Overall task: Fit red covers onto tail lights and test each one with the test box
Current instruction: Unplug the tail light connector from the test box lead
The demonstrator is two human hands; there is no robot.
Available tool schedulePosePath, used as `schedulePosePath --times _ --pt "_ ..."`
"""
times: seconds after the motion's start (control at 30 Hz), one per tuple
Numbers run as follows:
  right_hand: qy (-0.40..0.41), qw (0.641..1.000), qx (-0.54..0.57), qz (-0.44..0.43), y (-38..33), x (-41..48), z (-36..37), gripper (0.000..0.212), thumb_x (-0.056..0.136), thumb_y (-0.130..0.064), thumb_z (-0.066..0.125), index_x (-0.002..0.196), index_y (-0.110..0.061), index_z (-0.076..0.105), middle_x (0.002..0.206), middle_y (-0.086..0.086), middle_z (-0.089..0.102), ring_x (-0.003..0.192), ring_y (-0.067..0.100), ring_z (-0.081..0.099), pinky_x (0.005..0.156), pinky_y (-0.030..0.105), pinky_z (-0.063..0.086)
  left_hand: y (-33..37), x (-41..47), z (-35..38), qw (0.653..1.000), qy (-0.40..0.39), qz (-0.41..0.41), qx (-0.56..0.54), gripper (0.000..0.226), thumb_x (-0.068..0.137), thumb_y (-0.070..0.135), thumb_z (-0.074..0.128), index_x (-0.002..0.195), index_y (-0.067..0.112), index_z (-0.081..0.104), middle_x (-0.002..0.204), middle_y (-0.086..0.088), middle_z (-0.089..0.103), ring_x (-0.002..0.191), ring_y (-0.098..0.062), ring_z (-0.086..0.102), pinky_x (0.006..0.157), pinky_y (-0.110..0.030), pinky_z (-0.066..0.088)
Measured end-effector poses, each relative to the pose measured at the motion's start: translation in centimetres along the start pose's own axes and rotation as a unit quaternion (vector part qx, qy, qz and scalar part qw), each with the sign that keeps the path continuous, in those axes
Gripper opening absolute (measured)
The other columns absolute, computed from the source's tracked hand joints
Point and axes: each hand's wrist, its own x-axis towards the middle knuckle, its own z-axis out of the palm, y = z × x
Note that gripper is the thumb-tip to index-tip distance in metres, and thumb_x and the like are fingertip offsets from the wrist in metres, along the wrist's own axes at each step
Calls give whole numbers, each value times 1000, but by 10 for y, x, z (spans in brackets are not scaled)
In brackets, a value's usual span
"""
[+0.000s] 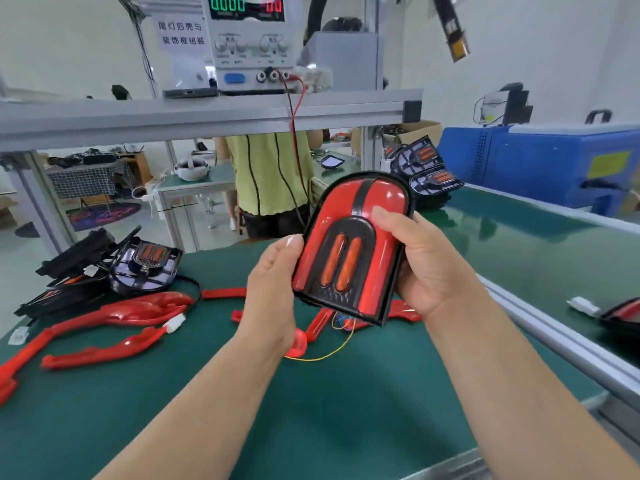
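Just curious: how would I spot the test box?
Look up at the grey shelf above the green bench. The test box stands on it: the only unit with glowing green and red digits, a red wire hanging from its front.

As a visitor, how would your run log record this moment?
tail light: held up, red cover on | left hand: grips left edge | right hand: grips right side, thumb on cover | test box: display all zeros

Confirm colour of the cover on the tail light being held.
Glossy red cover, black stripe up the middle of the tail light; head view.
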Motion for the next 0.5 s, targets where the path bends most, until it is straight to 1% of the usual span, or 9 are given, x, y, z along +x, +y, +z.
schedulePosePath --times 0.03,0.07,0.13,0.17,0.2,0.3,0.4,0.47,0.5 --pt "8 1000 0 0 -4 -6 -5 31 89 -16 63 118 -8 65 100 13 74 86 26 72 75 43 62 -2 -4 7 999 -25 -36 -22 32 93 41 59 106 17 76 103 -7 75 92 -19 70 96 -44 50" --pt "17 1000 1 2 -8 -11 -10 37 86 -17 64 121 -7 63 103 14 73 88 28 72 77 45 61 -3 -7 14 995 -49 -77 -51 34 94 43 57 106 18 77 110 -8 75 98 -21 71 96 -46 51" --pt "39 999 5 8 -16 -21 -22 44 82 -19 66 124 -6 62 104 15 73 87 28 72 72 43 61 -5 -14 29 981 -91 -144 -90 38 95 48 55 109 21 77 116 -9 73 101 -26 72 86 -44 56" --pt "50 999 6 9 -21 -26 -30 42 84 -18 66 124 -7 61 103 14 73 85 27 73 69 42 61 -6 -17 37 976 -110 -165 -96 40 96 50 54 112 21 75 117 -9 73 100 -27 72 80 -43 58" --pt "60 998 4 8 -25 -30 -38 42 84 -19 65 125 -7 61 104 14 73 84 27 73 68 41 61 -7 -20 44 972 -127 -176 -92 41 96 52 52 114 22 74 118 -8 73 100 -27 72 78 -42 58" --pt "75 997 -3 -4 -39 -46 -61 46 76 -24 69 120 -11 64 106 14 74 86 27 73 68 41 60 -10 -26 69 966 -178 -183 -51 39 96 55 48 107 29 76 115 -5 74 93 -23 71 77 -40 57" --pt "103 994 -9 -22 -57 -63 -82 48 73 -25 70 118 -11 66 108 16 73 88 28 73 68 40 60 -14 -29 98 961 -205 -182 -22 42 97 53 48 112 24 73 111 -6 74 86 -22 70 73 -37 57" --pt "132 991 -13 -31 -71 -75 -96 50 75 -24 70 121 -8 64 112 17 73 90 29 73 69 41 60 -14 -33 123 962 -213 -172 -6 37 97 50 48 105 23 72 100 -6 74 76 -21 69 64 -32 56" --pt "148 988 -17 -35 -79 -81 -102 48 79 -23 69 124 -7 63 113 18 72 92 30 73 69 41 60 -14 -36 137 963 -212 -166 1 33 98 47 48 101 22 71 95 -7 73 72 -22 67 59 -29 55"
